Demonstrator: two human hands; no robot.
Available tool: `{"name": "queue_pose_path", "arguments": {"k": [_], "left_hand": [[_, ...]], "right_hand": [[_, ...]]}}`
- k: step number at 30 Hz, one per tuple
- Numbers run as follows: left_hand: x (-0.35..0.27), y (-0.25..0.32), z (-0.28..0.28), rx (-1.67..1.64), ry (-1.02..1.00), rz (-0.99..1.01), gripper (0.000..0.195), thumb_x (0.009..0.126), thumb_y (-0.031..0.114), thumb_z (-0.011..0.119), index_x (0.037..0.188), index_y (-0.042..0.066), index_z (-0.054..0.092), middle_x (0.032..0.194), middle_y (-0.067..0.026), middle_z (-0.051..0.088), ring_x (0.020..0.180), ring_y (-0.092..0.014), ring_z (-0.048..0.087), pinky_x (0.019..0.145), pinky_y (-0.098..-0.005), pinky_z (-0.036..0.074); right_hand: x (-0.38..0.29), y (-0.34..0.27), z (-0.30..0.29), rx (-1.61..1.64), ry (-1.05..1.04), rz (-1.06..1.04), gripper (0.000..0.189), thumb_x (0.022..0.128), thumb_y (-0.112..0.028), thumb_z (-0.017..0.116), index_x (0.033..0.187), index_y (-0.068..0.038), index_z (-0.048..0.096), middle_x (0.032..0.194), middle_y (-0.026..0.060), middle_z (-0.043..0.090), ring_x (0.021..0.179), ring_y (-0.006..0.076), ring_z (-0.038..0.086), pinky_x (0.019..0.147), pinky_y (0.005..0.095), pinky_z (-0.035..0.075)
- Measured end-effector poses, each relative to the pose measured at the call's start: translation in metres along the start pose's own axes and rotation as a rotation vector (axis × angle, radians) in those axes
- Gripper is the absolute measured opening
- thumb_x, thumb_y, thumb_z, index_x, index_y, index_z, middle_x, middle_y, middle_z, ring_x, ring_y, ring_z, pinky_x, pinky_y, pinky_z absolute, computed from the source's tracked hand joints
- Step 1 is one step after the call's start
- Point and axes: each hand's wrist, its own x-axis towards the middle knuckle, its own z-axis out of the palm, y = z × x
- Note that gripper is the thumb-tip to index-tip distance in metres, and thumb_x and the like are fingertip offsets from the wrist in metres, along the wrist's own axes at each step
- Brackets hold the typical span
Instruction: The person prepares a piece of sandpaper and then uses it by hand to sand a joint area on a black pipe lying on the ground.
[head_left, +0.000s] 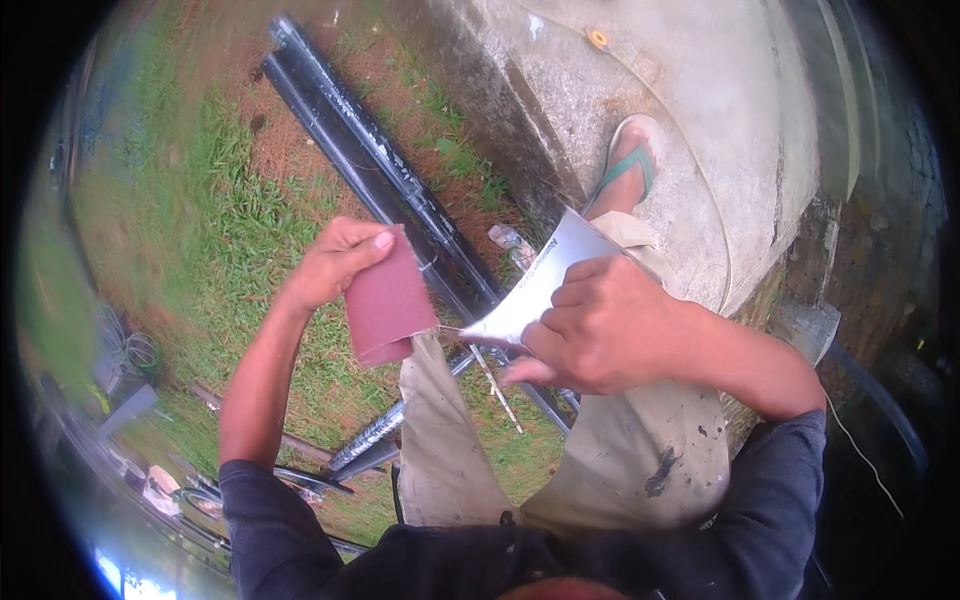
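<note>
My left hand (349, 262) grips a reddish-brown piece of sandpaper (390, 300) by its upper edge, thumb on the grit side. On the right, my right hand (592, 330) is closed around another piece of sandpaper (536, 281), whose pale printed backing faces up and curves. The lower corners of the two pieces come close together, with a thin strand between them; whether they are still joined I cannot tell. Beneath both hands, long black-painted metal pipes (390, 172) with scuffed patches lie side by side.
A concrete slab (705, 82) with a raised edge lies at upper right, my sandalled foot on it. A pale cable (694, 154) crosses the slab. Grass (225, 195) spreads at left. More pipes (375, 431) lie below, near a crumpled plastic bottle (510, 241) and a thin speckled stick (495, 386).
</note>
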Motion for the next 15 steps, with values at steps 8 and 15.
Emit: {"name": "queue_pose_path", "arguments": {"k": [8,15], "left_hand": [[-0.008,-0.023,-0.033,0.241,0.693,0.058,0.035,0.118,0.034,0.06,0.118,0.002,0.074,0.097,0.0002,0.072,0.086,-0.007,0.063,0.079,-0.0276,0.053],[0.09,-0.054,0.017,0.084,0.893,0.048,0.028,0.109,0.026,0.074,0.123,0.002,0.075,0.112,-0.0062,0.075,0.1,-0.014,0.068,0.093,-0.0323,0.056]], "right_hand": [[-0.08,0.025,-0.002,0.621,0.513,0.608,0.037,0.103,-0.039,0.08,0.112,-0.004,0.084,0.074,0.0077,0.074,0.072,0.018,0.075,0.071,0.0318,0.059],[-0.097,0.06,0.002,0.963,0.953,1.0,0.068,0.105,-0.028,0.082,0.155,0.01,0.055,0.1,0.0111,0.079,0.1,0.013,0.075,0.085,0.0284,0.058]]}}
